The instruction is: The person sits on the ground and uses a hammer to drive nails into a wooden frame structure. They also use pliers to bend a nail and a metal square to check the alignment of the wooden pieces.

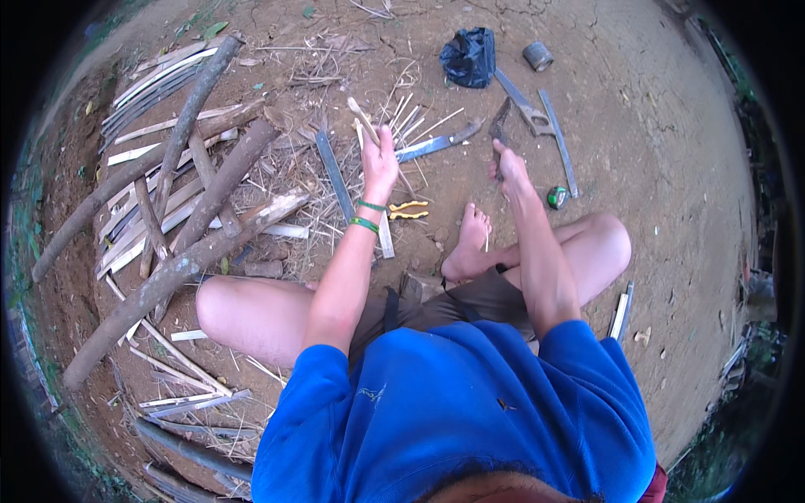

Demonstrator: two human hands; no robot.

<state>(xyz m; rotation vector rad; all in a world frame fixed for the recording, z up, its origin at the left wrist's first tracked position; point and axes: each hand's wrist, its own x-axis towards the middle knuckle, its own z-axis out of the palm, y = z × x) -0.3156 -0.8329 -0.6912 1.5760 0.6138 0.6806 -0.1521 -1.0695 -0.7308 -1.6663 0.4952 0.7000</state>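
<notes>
My left hand is closed around a thin wooden stick, which pokes out above the fingers and slants down to the right. In my right hand is a dark, narrow tool with a curved outline, its tip pointing away from me; its exact kind is unclear. Between the hands a machete lies on the ground, its handle to the right. Pliers with yellow handles rest just right of my left wrist. A flat grey strip lies left of that hand.
Branches and split strips are piled at left. At the far right lie a handsaw, a metal ruler and a green tape measure. A black plastic bag and a tin can stand beyond.
</notes>
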